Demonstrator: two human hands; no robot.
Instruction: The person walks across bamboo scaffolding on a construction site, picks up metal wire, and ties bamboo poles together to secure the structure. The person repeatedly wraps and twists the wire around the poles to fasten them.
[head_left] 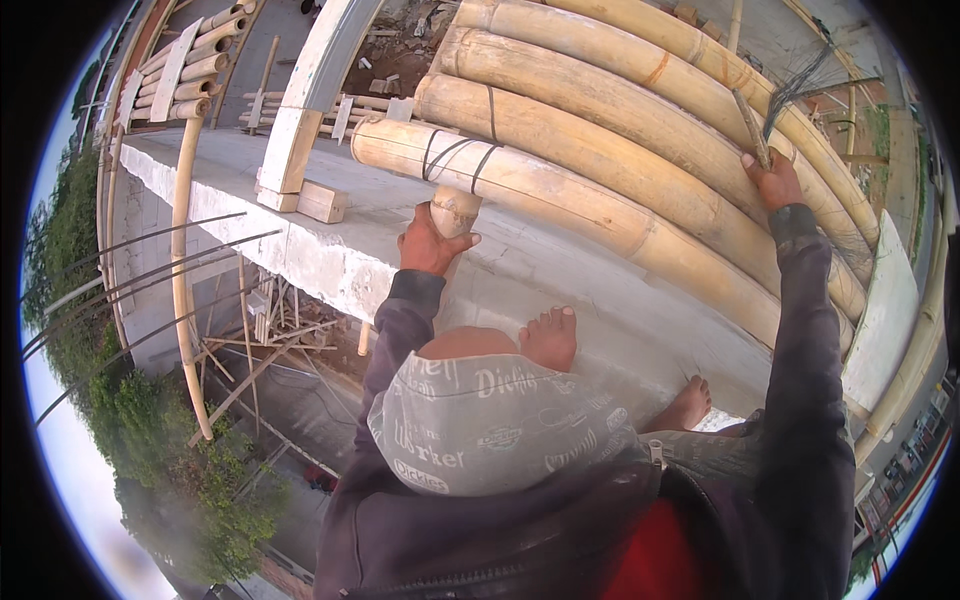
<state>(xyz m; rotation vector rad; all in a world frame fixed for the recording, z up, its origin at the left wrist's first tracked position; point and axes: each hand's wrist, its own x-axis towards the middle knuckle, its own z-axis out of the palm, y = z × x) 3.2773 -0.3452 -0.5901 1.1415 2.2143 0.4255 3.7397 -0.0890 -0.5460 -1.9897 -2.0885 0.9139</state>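
While, in the head view, the left hand (435,243) clamps round the post (456,208) and the right hand (775,182), well apart, grips a stick (750,125), dark ties (484,166) already bind the near pole (545,192) at its left end; far right, wire (787,92) looks unused (whether held, I cannot tell). Smooth, round, jointed bamboo (590,150) lies above a rough, pale concrete ledge (340,275).

Dark steel rods (190,259) jutted out at the left, with leafy trees (190,465) beyond. A pale timber post (290,150) stood just beside a small wooden block (323,203); farther off, short bamboo lengths (207,67) lay stacked.
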